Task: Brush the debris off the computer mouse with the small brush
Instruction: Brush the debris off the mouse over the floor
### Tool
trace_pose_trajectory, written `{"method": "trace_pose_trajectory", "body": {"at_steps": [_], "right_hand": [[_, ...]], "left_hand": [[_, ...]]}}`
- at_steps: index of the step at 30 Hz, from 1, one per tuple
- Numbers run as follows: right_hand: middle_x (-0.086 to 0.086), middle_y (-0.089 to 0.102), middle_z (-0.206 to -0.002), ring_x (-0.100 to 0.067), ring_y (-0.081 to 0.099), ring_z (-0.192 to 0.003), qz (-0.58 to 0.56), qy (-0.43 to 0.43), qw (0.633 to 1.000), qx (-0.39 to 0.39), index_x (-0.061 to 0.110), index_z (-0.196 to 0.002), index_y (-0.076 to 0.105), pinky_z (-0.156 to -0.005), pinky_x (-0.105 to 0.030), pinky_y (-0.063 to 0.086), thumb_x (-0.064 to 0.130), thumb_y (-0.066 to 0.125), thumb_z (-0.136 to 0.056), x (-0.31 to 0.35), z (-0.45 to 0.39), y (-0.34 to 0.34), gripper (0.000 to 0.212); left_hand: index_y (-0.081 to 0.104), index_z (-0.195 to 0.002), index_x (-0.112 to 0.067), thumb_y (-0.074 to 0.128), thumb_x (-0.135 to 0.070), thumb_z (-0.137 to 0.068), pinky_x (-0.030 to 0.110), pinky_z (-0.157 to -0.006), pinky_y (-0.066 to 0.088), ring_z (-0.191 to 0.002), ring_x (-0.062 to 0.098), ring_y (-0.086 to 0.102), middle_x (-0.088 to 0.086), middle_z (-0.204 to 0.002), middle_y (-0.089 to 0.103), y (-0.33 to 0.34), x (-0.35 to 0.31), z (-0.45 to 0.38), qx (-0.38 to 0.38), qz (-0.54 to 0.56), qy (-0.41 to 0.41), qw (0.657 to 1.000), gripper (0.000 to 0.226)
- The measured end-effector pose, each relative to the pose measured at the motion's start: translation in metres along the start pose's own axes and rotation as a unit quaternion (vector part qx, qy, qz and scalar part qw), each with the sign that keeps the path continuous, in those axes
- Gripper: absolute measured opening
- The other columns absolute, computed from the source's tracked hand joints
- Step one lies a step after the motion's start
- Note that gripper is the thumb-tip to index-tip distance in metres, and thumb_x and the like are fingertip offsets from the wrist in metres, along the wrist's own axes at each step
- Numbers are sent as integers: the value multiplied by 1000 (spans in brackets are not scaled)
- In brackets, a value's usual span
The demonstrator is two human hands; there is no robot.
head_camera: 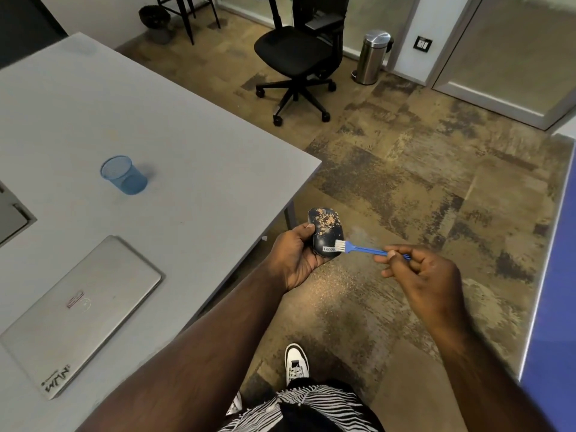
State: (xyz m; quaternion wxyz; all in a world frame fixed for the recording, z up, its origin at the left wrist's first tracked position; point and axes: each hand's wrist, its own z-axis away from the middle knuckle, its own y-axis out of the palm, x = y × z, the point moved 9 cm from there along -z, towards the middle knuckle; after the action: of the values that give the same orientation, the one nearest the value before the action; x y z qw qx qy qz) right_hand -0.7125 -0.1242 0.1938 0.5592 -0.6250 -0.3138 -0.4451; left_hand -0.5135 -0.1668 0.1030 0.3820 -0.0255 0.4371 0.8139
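Note:
My left hand (296, 257) grips a black computer mouse (325, 230) off the table's right edge, above the floor. Brown debris (327, 221) covers the far half of the mouse's top. My right hand (420, 275) pinches the thin blue handle of a small brush (361, 248). Its white bristles (339, 246) touch the near end of the mouse, beside a white label. Fine brown specks lie scattered on the carpet (330, 282) under the mouse.
A grey table (187, 145) at the left bears a blue mesh cup (123, 175) and a closed silver laptop (78, 313). A black office chair (299, 57) and a steel bin (372, 56) stand further off. A blue-topped surface (551, 307) borders the right. My shoe (297, 360) is below.

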Motion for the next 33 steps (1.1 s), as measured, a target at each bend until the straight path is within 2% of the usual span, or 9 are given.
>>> {"method": "trace_pose_trajectory", "body": {"at_steps": [2, 4, 7, 12, 17, 21, 26, 29, 33], "right_hand": [[20, 77, -78, -4, 75, -67, 13, 18, 999, -30, 35, -92, 70, -62, -31, 59, 11, 64, -94, -5, -4, -6, 25], [20, 77, -81, -6, 75, -68, -10, 19, 999, -47, 36, -91, 71, -61, -26, 58, 12, 63, -94, -5, -6, -13, 25], [17, 78, -82, -7, 74, -64, -19, -9, 1000, 1, 33, -92, 72, -60, -22, 58, 9, 63, -94, 5, -3, -2, 26], [21, 77, -80, -4, 74, -64, 1, 21, 999, -38, 35, -90, 70, -63, -38, 60, 12, 64, -94, -5, -7, -8, 24], [22, 77, -80, -4, 73, -61, 13, -8, 1000, 10, 30, -93, 73, -59, -27, 60, 11, 64, -94, 4, -1, 4, 21], [19, 78, -82, -6, 74, -63, -4, 29, 999, -45, 33, -90, 71, -63, -54, 59, 13, 63, -94, -6, -9, -10, 21], [21, 77, -79, -5, 74, -62, 5, 23, 1000, -14, 33, -90, 71, -67, -44, 63, 13, 64, -94, -4, -6, 0, 21], [21, 77, -79, -5, 74, -62, -1, 32, 998, -45, 33, -88, 71, -66, -52, 60, 15, 62, -94, -9, -11, -10, 21], [20, 77, -78, -5, 73, -60, 5, 17, 1000, -20, 34, -86, 71, -63, -47, 62, 14, 63, -94, -4, -7, -3, 23]], "left_hand": [[47, -130, 4, 35, -11, -101, 52, -81, 54, -103, 33, 66, 24, -121, 61, -1, 0, -1, -1, 5, -1, 1000, 35], [47, -129, 4, 36, -11, -100, 51, -80, 54, -104, 33, 66, 25, -123, 60, -2, 0, 0, -1, 11, -3, 1000, 35], [49, -126, 5, 36, -12, -100, 53, -81, 56, -99, 34, 68, 26, -121, 61, -2, 1, -1, 2, 14, -4, 1000, 33], [50, -126, 3, 37, -11, -100, 51, -82, 54, -101, 33, 67, 24, -119, 62, -5, 2, -3, -4, 5, 1, 1000, 33], [47, -130, 4, 36, -11, -100, 55, -88, 51, -106, 35, 64, 25, -125, 59, -3, 2, -1, 0, -8, 1, 1000, 36], [46, -133, 3, 37, -11, -100, 52, -89, 51, -114, 35, 61, 25, -134, 55, -2, 4, 0, 0, -6, -1, 1000, 37], [48, -131, 3, 36, -12, -100, 51, -90, 50, -109, 34, 62, 25, -130, 58, -1, 4, 1, 4, -24, -1, 1000, 36], [48, -133, 3, 36, -12, -101, 53, -97, 46, -109, 32, 62, 23, -130, 58, -3, 5, 1, 0, -28, 4, 1000, 37], [47, -134, 3, 35, -12, -101, 53, -97, 46, -109, 33, 62, 23, -127, 59, -3, 5, 2, -2, -30, 5, 1000, 38]]}}
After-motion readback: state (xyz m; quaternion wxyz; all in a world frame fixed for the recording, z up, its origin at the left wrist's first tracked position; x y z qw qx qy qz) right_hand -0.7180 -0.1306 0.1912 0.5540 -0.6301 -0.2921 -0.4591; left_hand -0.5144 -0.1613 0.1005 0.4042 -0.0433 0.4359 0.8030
